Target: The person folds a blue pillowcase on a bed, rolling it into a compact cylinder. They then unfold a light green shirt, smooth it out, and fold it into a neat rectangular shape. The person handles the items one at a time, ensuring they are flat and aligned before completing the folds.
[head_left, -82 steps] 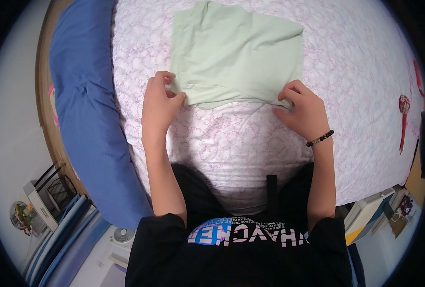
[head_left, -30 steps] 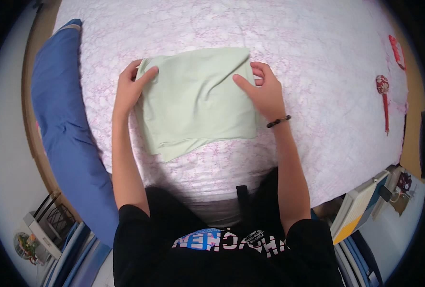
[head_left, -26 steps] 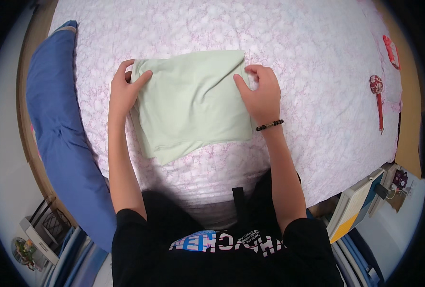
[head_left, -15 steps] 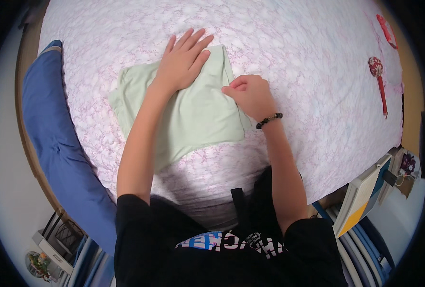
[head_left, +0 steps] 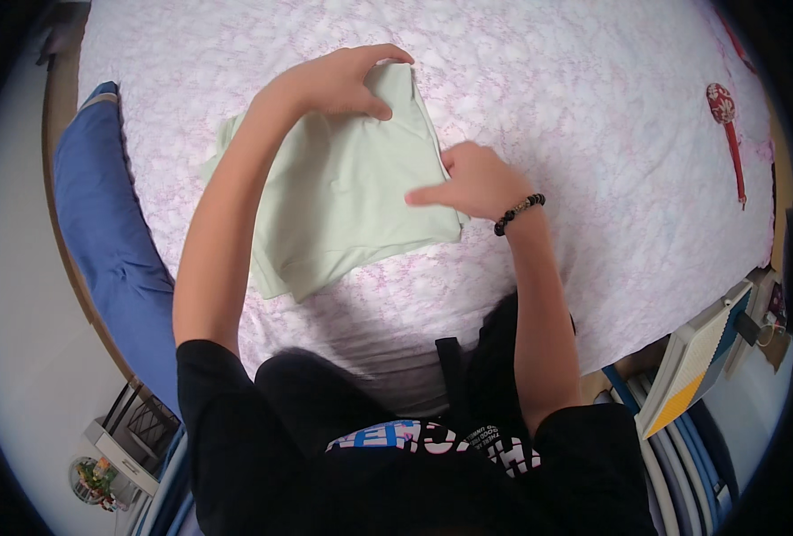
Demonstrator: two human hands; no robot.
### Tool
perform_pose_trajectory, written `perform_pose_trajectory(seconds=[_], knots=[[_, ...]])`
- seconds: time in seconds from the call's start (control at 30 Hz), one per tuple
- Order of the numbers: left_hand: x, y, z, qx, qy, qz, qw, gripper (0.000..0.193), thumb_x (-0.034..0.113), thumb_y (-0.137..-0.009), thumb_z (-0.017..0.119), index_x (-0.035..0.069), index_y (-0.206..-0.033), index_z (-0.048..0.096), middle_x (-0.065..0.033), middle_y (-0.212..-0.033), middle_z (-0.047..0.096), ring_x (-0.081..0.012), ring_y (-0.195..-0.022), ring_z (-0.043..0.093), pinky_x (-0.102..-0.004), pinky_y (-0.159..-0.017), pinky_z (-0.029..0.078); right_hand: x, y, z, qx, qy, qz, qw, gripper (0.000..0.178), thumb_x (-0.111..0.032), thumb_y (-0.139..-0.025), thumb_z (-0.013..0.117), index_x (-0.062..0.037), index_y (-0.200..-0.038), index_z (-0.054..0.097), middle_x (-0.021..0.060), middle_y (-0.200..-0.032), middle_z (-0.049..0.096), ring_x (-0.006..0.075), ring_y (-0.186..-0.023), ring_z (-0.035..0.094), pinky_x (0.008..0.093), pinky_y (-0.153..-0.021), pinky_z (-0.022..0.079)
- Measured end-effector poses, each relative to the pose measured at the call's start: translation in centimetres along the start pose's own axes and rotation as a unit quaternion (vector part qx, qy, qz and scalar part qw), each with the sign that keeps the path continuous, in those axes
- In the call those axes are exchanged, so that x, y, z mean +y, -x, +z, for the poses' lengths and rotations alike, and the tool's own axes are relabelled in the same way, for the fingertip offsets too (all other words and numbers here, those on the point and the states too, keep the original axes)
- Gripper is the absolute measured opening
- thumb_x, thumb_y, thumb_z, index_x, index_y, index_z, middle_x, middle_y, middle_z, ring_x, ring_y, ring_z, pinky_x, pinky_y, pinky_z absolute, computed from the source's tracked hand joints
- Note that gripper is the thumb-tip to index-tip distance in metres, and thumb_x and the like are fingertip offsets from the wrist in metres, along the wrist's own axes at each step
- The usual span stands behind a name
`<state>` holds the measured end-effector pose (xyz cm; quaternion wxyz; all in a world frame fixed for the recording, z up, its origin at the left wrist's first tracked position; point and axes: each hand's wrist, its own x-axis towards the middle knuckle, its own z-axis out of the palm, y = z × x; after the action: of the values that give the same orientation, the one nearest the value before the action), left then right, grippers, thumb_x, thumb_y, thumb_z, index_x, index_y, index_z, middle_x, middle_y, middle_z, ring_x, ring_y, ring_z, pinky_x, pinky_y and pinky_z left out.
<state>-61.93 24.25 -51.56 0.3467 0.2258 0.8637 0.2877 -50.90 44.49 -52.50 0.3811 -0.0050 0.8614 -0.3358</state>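
A pale green folded garment (head_left: 361, 188) lies on the bed in front of me, its kind not clear from the folds. My left hand (head_left: 347, 80) is at its far edge, fingers reaching to the far right corner and thumb spread apart on the fabric. At the right edge, my right hand (head_left: 481, 183) has its thumb on top of the cloth, with fingertips tucked at or under the edge. My left forearm covers part of the garment's left side. A dark beaded bracelet (head_left: 519, 214) circles my right wrist.
The garment rests on a pink-and-white patterned bedspread (head_left: 593, 116). A blue rolled bedding piece (head_left: 111, 232) runs along the left side. Toward the right edge lies a red patterned stick with a round head (head_left: 721, 103). Beyond the bed's near right corner stands a white-and-yellow panel (head_left: 682, 384).
My left hand has gone from lying flat on the cloth to its far edge. My right hand's pinch has opened into thumb over cloth. The garment has shifted and its lower left lies differently.
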Motion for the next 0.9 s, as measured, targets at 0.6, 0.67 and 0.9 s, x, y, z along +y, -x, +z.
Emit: perform_pose_trajectory(seconds=[0.6,0.67,0.9], knots=[[-8.0,5.8,-9.9,0.112,0.09,0.174,0.974,0.009,0.002,-0.084,0.064,0.005,-0.088,0.056,-0.0002,-0.079,0.057,-0.0112,-0.077,0.056,-0.0298,-0.068,0.047,-3.0,-0.1,-1.3,0.199,-0.167,-0.109,0.959,0.032,-0.027,-0.078,0.075,0.0012,-0.094,0.074,0.0086,-0.077,0.072,0.015,-0.064,0.066,0.0287,-0.061,0.052],[-5.2,9.4,-15.4,0.223,0.075,0.181,0.955,0.011,0.002,-0.085,0.064,0.007,-0.086,0.055,0.0016,-0.083,0.057,-0.0085,-0.08,0.054,-0.0271,-0.071,0.047,-7.2,-0.2,-5.1,0.281,-0.099,-0.198,0.934,0.034,-0.034,-0.076,0.076,-0.0019,-0.088,0.075,0.0048,-0.069,0.07,0.0111,-0.059,0.063,0.027,-0.057,0.05],[1.6,18.5,-20.0,0.386,0.021,0.33,0.861,0.015,0.014,-0.088,0.071,0.008,-0.092,0.058,-0.0037,-0.092,0.063,-0.0127,-0.089,0.06,-0.0296,-0.082,0.05,-16.8,5.5,-11.2,0.442,0.024,-0.379,0.812,0.024,-0.014,-0.079,0.072,-0.0011,-0.099,0.072,0.0071,-0.085,0.072,0.0154,-0.075,0.067,0.028,-0.069,0.051]])
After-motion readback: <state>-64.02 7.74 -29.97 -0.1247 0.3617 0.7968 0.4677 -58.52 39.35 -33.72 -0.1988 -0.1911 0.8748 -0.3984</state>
